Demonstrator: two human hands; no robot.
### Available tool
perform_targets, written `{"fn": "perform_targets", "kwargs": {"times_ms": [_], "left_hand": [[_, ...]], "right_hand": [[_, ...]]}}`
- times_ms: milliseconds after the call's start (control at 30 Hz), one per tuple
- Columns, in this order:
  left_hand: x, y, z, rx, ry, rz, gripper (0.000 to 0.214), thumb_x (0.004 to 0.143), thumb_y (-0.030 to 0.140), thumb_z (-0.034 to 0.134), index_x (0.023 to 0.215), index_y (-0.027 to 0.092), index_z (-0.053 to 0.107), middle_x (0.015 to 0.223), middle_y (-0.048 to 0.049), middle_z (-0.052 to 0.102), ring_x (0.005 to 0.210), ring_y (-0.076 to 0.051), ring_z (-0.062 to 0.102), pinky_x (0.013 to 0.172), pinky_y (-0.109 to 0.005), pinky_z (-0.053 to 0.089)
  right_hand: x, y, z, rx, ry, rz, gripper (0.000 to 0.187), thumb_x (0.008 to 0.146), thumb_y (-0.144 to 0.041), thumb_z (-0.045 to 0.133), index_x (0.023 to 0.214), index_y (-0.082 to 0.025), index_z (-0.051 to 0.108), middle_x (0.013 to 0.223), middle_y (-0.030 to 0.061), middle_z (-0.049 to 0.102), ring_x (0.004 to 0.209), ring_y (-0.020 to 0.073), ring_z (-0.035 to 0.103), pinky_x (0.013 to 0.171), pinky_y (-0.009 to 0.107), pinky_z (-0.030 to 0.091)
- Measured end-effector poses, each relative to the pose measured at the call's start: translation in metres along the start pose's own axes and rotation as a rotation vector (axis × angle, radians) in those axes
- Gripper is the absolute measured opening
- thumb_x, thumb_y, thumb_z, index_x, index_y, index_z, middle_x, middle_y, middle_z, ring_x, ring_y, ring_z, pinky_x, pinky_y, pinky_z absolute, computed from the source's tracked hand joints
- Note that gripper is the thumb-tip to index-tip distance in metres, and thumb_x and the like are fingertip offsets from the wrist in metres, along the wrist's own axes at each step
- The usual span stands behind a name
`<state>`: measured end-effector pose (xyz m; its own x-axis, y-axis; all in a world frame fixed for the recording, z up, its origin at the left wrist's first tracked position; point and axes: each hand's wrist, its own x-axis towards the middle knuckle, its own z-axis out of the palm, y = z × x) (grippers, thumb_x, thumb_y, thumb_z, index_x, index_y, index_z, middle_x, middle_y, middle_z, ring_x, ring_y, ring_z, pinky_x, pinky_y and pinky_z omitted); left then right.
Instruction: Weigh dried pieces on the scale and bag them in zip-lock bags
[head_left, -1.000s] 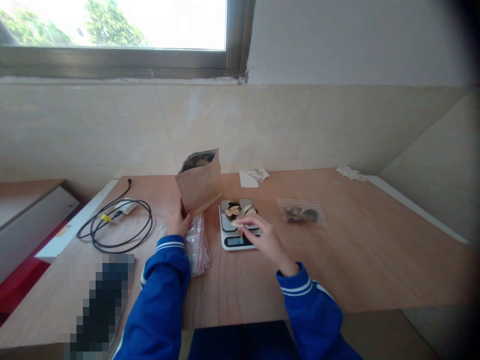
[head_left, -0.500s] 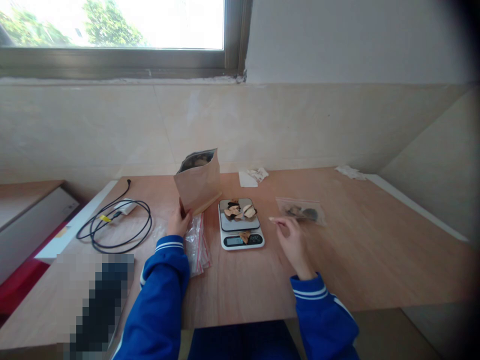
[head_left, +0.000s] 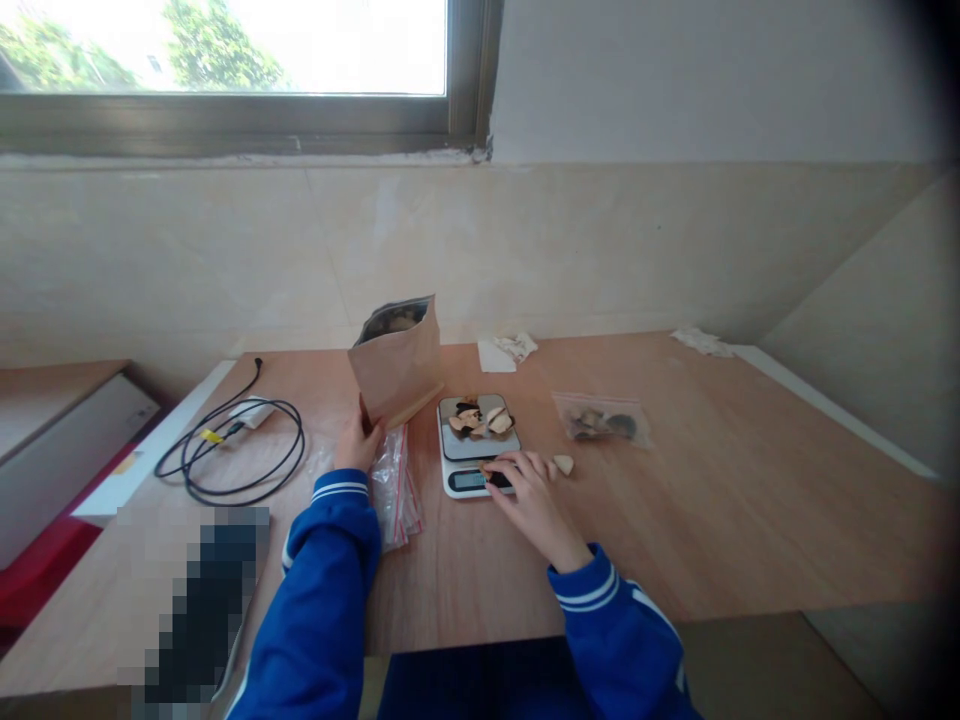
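My left hand (head_left: 358,440) grips the lower left corner of an upright brown paper pouch (head_left: 401,365), whose open top shows pale pieces inside. Just right of it sits a white kitchen scale (head_left: 451,462), with several dried mushroom-like slices (head_left: 480,420), pale with dark edges, on its plate. Over the scale's display panel, my right hand (head_left: 525,490) pinches a small brown dried slice (head_left: 486,470), mostly covered by the fingers. One loose pale slice (head_left: 562,465) lies on the table beside that hand.
Clear zip bags (head_left: 396,490) lie below the pouch. A filled zip bag (head_left: 602,420) rests right of the scale. Farther left are a coiled black cable (head_left: 300,455) and a pixelated dark object (head_left: 210,600). Crumpled tissue (head_left: 516,347) lies near the wall.
My right hand has moved left from beside the scale to its display panel. The pale slice it held now lies on the table, and its fingers have closed on the brown slice.
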<state>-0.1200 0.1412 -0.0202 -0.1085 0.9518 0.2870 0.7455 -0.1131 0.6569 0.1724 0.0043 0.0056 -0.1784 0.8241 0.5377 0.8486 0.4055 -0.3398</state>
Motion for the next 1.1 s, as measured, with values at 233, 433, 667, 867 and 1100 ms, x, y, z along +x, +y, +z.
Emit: {"fn": "perform_targets", "kwargs": {"times_ms": [233, 433, 667, 867, 1100], "left_hand": [[-0.001, 0.001, 0.001, -0.02, 0.013, 0.0, 0.051, 0.08, 0.039, 0.055, 0.124, 0.013, 0.051, 0.111, -0.0147, 0.065, 0.106, -0.03, 0.06, 0.091, -0.045, 0.048], [0.0, -0.001, 0.002, -0.01, 0.019, -0.001, 0.047, 0.08, 0.04, 0.054, 0.118, 0.012, 0.055, 0.107, -0.0159, 0.066, 0.101, -0.031, 0.062, 0.088, -0.045, 0.049], [-0.001, 0.003, 0.0, -0.006, 0.016, -0.009, 0.047, 0.08, 0.04, 0.055, 0.118, 0.012, 0.055, 0.106, -0.0159, 0.066, 0.1, -0.031, 0.062, 0.086, -0.046, 0.049], [-0.003, 0.006, -0.002, -0.042, 0.041, 0.019, 0.055, 0.078, 0.037, 0.056, 0.127, 0.012, 0.048, 0.105, -0.0143, 0.065, 0.097, -0.029, 0.063, 0.086, -0.045, 0.05], [-0.002, 0.002, -0.001, -0.035, 0.026, 0.096, 0.058, 0.08, 0.034, 0.052, 0.134, 0.013, 0.041, 0.113, -0.0142, 0.063, 0.106, -0.029, 0.06, 0.091, -0.046, 0.048]], "right_hand": [[0.025, -0.009, -0.006, 0.062, 0.079, 0.03, 0.017, 0.09, -0.023, 0.055, 0.102, -0.026, 0.067, 0.094, 0.003, 0.067, 0.093, 0.0207, 0.055, 0.081, 0.035, 0.032], [0.034, -0.007, 0.011, 0.059, 0.0, 0.02, 0.018, 0.09, -0.024, 0.055, 0.102, -0.026, 0.068, 0.098, 0.0047, 0.064, 0.096, 0.0226, 0.054, 0.081, 0.036, 0.034], [0.011, 0.02, 0.004, 0.096, 0.132, 0.139, 0.027, 0.091, -0.021, 0.046, 0.11, -0.027, 0.064, 0.107, 0.0052, 0.059, 0.1, 0.0221, 0.052, 0.087, 0.037, 0.037], [-0.021, 0.06, 0.009, -0.086, 0.165, 0.298, 0.025, 0.086, -0.021, 0.049, 0.107, -0.02, 0.063, 0.116, 0.0121, 0.051, 0.107, 0.0291, 0.046, 0.091, 0.048, 0.037], [-0.033, 0.072, 0.016, -0.054, 0.179, 0.282, 0.031, 0.08, -0.006, 0.042, 0.099, -0.019, 0.063, 0.111, 0.0117, 0.05, 0.108, 0.0274, 0.046, 0.091, 0.047, 0.039]]}}
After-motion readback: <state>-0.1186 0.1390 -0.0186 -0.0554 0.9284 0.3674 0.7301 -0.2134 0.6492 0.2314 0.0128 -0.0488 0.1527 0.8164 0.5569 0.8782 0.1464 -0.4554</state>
